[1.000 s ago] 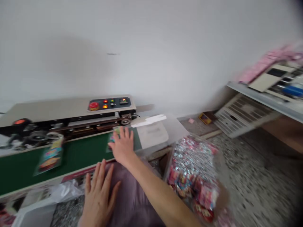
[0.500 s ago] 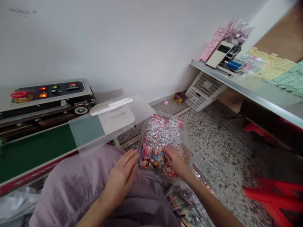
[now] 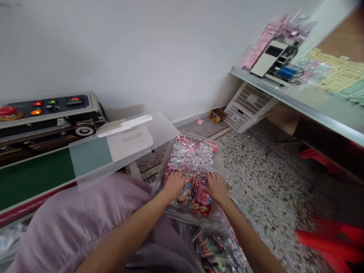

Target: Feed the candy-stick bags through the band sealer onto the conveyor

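A clear plastic bag (image 3: 191, 153) full of small shiny packets, pink and red with cartoon faces, lies in front of my knees. My left hand (image 3: 175, 184) rests on the packets at the bag's near left, its fingers stretched forward over them. Across from it, my right hand (image 3: 216, 186) lies on the near right part with its fingers apart. Between both hands show a few cartoon-face packets (image 3: 201, 206). What is under my palms is hidden. A second clear bag of colourful packets (image 3: 212, 252) sits lower down, partly covered by my right forearm.
To the left stands a machine with a control panel (image 3: 51, 108) and a green conveyor belt (image 3: 36, 180), a clear sheet (image 3: 162, 127) at its end. On the right are a metal-edged table (image 3: 295, 102), white crates (image 3: 247, 108) beneath it and a red stool-like object (image 3: 330, 239).
My left hand has moved right, from the bag's left edge onto the packets. My right hand has shifted slightly right and its fingers have spread. The view has turned a little right.
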`<state>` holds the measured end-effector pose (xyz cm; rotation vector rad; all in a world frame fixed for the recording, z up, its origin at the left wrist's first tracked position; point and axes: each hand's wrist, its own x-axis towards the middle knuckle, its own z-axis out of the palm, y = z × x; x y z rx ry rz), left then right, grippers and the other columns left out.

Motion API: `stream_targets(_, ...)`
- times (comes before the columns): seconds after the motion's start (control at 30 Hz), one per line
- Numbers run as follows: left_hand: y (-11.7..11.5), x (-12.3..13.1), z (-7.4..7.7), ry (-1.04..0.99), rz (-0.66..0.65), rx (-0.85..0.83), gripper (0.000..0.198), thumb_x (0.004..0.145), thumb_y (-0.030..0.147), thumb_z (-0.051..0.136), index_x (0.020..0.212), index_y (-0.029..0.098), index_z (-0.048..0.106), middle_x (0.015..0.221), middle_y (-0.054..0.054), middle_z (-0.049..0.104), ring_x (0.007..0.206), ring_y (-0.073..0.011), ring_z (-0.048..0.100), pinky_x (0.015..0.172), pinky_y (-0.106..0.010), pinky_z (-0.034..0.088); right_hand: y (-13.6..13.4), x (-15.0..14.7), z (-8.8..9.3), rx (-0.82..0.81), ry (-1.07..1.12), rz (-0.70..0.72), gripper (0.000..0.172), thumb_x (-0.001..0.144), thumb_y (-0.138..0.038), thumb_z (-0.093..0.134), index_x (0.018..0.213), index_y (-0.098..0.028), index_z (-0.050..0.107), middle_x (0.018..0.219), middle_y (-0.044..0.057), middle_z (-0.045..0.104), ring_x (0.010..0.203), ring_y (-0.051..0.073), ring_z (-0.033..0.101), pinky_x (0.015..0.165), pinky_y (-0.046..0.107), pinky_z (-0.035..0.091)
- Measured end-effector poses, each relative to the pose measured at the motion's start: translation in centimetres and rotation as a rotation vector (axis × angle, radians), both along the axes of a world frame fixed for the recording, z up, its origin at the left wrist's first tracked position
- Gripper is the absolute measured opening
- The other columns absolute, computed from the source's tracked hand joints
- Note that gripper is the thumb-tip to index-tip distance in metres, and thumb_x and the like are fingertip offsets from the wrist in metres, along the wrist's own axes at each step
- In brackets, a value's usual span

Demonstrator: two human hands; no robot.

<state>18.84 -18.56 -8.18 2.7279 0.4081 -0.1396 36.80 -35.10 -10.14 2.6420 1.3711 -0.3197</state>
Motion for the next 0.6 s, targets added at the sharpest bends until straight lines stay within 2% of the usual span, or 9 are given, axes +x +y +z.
stream_targets(0.1,0.3,-0.1,-0.9,-0.038,0.009,0.031,0.034,0.086,0.009,0.056,0.119,0.013,0.063,0.141,-0.020,0.055,0.131,-0.0290,0.051,0.107,-0.043,0.041,-0.6,-0.2,0.4,-0.018,0.019,0.002,0.050,0.079,-0.041,0.075,0.122,-0.017,0.064,0.131,0.019,0.058,0.124,0.036,0.049,0.100,0.045,0.040)
stream_targets(0.23,0.6,-0.3,-1.3,-0.086,0.039,0.072,0.042,0.086,0.008,0.054,0.127,0.014,0.060,0.141,-0.017,0.055,0.135,-0.0277,0.048,0.112,-0.043,0.037,-1.5,-0.7,0.7,-0.027,0.076,0.028,0.055,0.079,-0.045,0.075,0.126,-0.020,0.060,0.136,0.015,0.056,0.125,0.033,0.050,0.098,0.042,0.041)
stream_targets(0.33,0.7,-0.5,-1.3,-0.096,0.120,0.118,0.047,0.089,0.010,0.051,0.136,0.015,0.053,0.143,-0.017,0.053,0.134,-0.0288,0.046,0.113,-0.046,0.033,-2.0,-1.0,0.4,-0.035,0.144,0.069,0.057,0.079,-0.038,0.075,0.131,-0.021,0.057,0.133,0.013,0.060,0.123,0.030,0.053,0.101,0.041,0.040)
stream_targets(0.47,0.7,-0.7,-1.6,-0.061,0.200,0.173,0.049,0.091,0.012,0.048,0.140,0.011,0.049,0.140,-0.020,0.054,0.129,-0.0301,0.049,0.109,-0.045,0.036,-2.5,-0.9,0.1,-0.030,0.232,0.132,0.059,0.080,-0.026,0.071,0.137,-0.023,0.054,0.131,0.011,0.063,0.123,0.028,0.055,0.101,0.038,0.039)
stream_targets(0.6,0.8,-0.7,-2.1,-0.028,0.204,0.208,0.057,0.087,0.014,0.055,0.143,0.012,0.046,0.135,-0.020,0.057,0.127,-0.0304,0.051,0.109,-0.047,0.036,-2.8,-0.7,0.0,-0.021,0.290,0.184,0.046,0.082,-0.026,0.067,0.127,-0.023,0.060,0.123,0.009,0.066,0.114,0.027,0.060,0.096,0.035,0.042)
